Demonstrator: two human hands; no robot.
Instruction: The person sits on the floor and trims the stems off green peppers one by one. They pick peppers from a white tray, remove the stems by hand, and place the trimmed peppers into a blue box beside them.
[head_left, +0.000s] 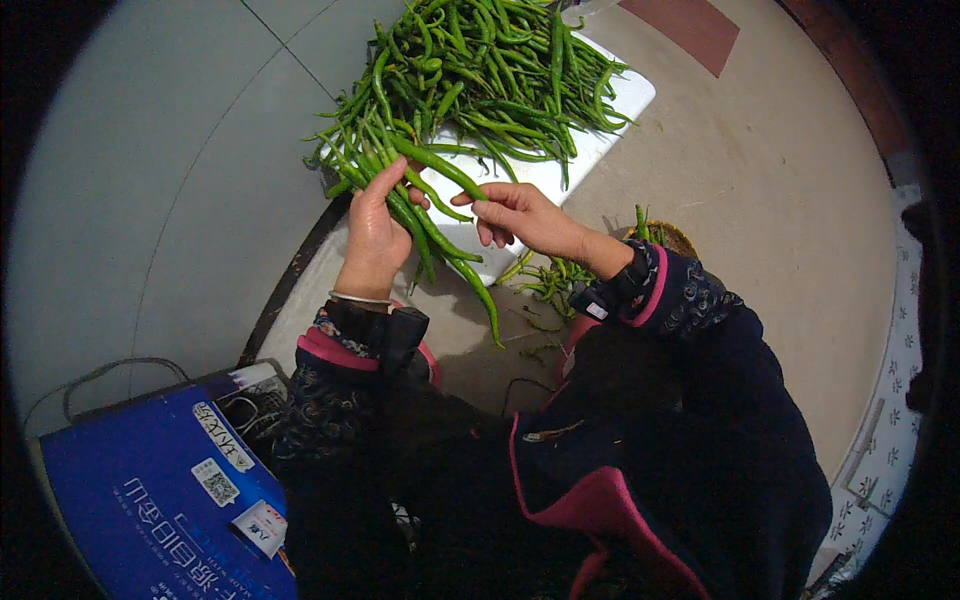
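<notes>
A bunch of long green chili peppers (410, 220) is gripped in my left hand (375, 229), their stems up and their tips hanging down past my thumb. My right hand (521, 217) pinches the lower end of one thick green chili pepper (442, 166), whose stem end lies against the bunch. Beyond both hands a large heap of green chili peppers (480, 82) covers much of a white foam board or box (600, 154). I cannot tell whether it is a lid or a whole box.
On the floor below the white board lies a small pile of chili peppers (556, 283). A round container (671, 236) with a few peppers shows behind my right forearm. A blue printed carton or bag (157, 487) stands at lower left. Grey panelling (187, 150) rises on the left.
</notes>
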